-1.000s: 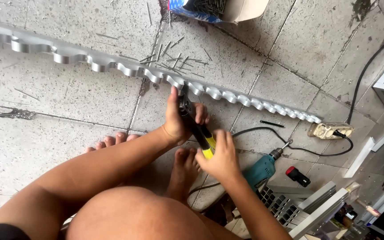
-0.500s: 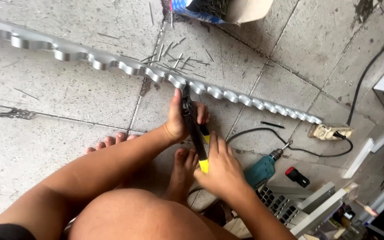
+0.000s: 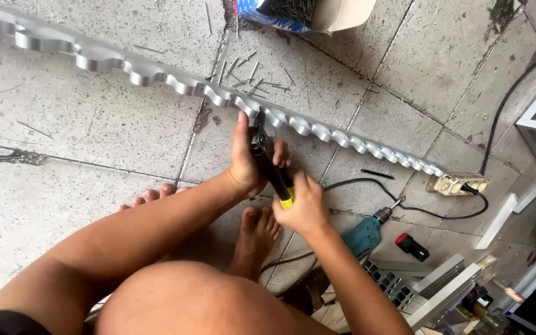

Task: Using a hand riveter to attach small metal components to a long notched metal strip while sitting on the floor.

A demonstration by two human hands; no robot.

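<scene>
Two hands meet on one tool at the middle of the view, above a tiled floor (image 3: 94,142). Farthest left, a small tangle of wire (image 3: 10,155) lies on a tile joint. A long scalloped metal strip (image 3: 150,73) runs diagonally from upper left to lower right; it looks thin, stiff along its length and light, though likely to flex if lifted at one end. Its wavy edge may be sharp, so the flat back seems the safer place to grip. Loose nails (image 3: 246,73) are scattered just beside it. The left hand (image 3: 246,162) is curled shut around the head end of a black hand riveter (image 3: 267,162), whose nose touches the strip. The right hand (image 3: 305,208) is clenched over the yellow-tipped handles lower down. The tool looks rigid, fairly heavy for its size, and best held by both handles as here. Bare feet (image 3: 257,231) rest below. Further right lie a teal electric drill (image 3: 364,234), a socket block (image 3: 457,183) with a black cable, and aluminium sections (image 3: 442,285).
</scene>
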